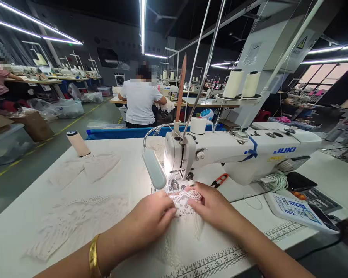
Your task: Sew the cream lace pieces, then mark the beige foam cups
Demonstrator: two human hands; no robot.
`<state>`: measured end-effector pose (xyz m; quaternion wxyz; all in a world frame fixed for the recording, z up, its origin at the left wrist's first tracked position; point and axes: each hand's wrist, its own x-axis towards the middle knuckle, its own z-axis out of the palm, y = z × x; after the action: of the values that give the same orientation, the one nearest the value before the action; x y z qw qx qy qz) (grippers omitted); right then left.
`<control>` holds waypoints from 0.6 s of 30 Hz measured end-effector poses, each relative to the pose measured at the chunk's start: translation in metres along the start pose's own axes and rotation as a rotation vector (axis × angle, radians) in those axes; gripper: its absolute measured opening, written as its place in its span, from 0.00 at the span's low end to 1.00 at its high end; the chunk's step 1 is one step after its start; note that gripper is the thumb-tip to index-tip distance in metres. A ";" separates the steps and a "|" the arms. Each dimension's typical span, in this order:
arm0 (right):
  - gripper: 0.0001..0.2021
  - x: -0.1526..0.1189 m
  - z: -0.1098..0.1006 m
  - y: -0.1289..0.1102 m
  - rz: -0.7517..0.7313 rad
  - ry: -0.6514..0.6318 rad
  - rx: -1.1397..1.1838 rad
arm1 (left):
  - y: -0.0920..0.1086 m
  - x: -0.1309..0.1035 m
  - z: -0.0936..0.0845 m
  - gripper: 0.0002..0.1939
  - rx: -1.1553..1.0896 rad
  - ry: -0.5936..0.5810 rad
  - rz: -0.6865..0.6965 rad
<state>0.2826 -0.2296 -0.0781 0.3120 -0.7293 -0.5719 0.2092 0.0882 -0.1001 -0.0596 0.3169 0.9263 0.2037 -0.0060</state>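
Fingers of the left hand and right hand pinch white lace over the tabletop, sewing machine head at twelve o'clock, obstructing grey panel at eleven, red-handled snips at two, thread cone at ten.

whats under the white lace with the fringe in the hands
A smooth white tabletop shows around the white fringed lace. What lies directly beneath is hidden by the lace, the bare left hand and the bare right hand pinching it.
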 end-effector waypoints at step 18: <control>0.12 -0.051 0.045 -0.008 -0.488 0.063 -0.128 | -0.029 0.009 0.000 0.15 -0.324 0.107 -0.136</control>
<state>0.2344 -0.2680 -0.1072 0.3242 -0.5940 -0.7331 0.0682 0.0854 -0.0755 -0.0778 0.4494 0.8463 0.2809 0.0548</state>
